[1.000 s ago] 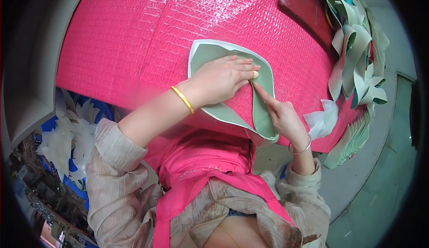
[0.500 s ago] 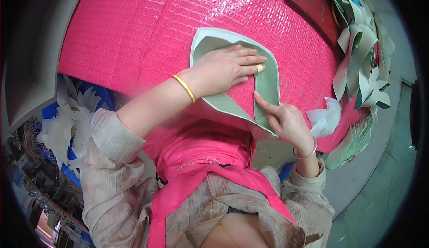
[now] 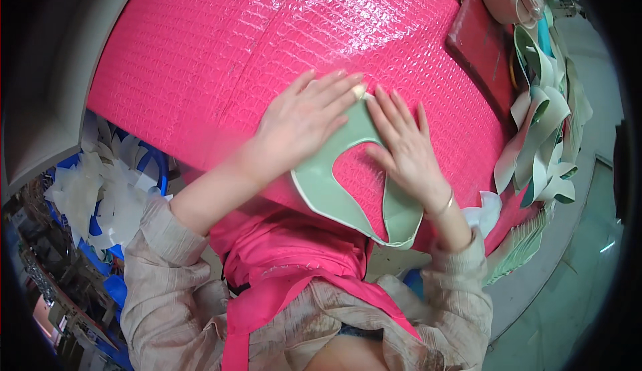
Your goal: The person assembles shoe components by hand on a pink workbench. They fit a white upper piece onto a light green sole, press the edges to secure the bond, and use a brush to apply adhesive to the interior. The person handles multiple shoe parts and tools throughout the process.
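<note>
A pale green shoe upper [image 3: 319, 182] with a white edge lies on the pink textured table cover, forming a loop around a teardrop-shaped opening. My left hand [image 3: 304, 111] lies flat over its far left part, fingers stretched out and a cream-coloured wrap on one finger. Flat on the right side of the same upper rests my right hand [image 3: 409, 145], its fingers extended and its thumb reaching over the opening. The fingertips of both hands come close together at the far end, hiding part of that edge. The upper's near tip hangs by the table's front edge.
Pale green strips [image 3: 548, 117] hang in a bunch at the right, above a stack of pale green pieces [image 3: 518, 251]. A dark red board [image 3: 483, 50] and a pink cup-like container [image 3: 505, 2] stand far right. White pieces fill a blue bin [image 3: 164, 170] at lower left.
My left hand has shifted left and flattened at the upper's far end. My right hand has gone from pointing at the inner edge to lying flat. The upper sits nearer me.
</note>
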Available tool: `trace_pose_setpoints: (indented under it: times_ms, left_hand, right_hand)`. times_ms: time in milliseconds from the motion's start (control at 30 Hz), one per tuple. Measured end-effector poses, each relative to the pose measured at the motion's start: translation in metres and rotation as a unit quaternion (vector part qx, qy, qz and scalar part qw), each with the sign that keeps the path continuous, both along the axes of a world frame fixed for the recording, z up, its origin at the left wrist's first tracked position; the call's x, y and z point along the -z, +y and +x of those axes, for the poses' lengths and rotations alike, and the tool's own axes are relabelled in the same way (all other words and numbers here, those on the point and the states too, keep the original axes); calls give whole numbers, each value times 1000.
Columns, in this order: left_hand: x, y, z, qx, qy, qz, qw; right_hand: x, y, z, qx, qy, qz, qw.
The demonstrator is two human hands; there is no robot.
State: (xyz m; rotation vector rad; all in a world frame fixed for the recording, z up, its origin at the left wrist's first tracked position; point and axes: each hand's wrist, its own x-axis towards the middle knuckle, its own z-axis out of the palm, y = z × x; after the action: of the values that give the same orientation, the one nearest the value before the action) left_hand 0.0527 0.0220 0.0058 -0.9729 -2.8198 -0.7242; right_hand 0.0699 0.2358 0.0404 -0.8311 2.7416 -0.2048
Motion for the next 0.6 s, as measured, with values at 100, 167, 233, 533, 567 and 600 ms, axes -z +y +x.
trace_pose_setpoints:
  times_ms: [100, 167, 233, 533, 567, 600]
  left_hand:
    - [-2, -1, -8, -42, 52, -52, 996]
    - [-9, -16, -13, -101, 84, -131, 983]
    - [-45, -13, -9, -81, 107, 27, 991]
    - [-96, 65, 108, 180, -82, -75, 977]
    - [-110, 39, 100, 197, -63, -141, 968]
    - [-109, 19, 94, 186, -38, -200, 961]
  right_hand:
    - [7, -2, -16, -9, 68, 17, 997]
    - [11, 16, -18, 31, 81, -18, 996]
    - [22, 49, -27, 60, 153, -163, 973]
    - [-29, 33, -12, 324, -167, -564, 741]
    - [-33, 43, 4, 360, -185, -582, 705]
    - [-36, 52, 21, 373, -194, -464, 780]
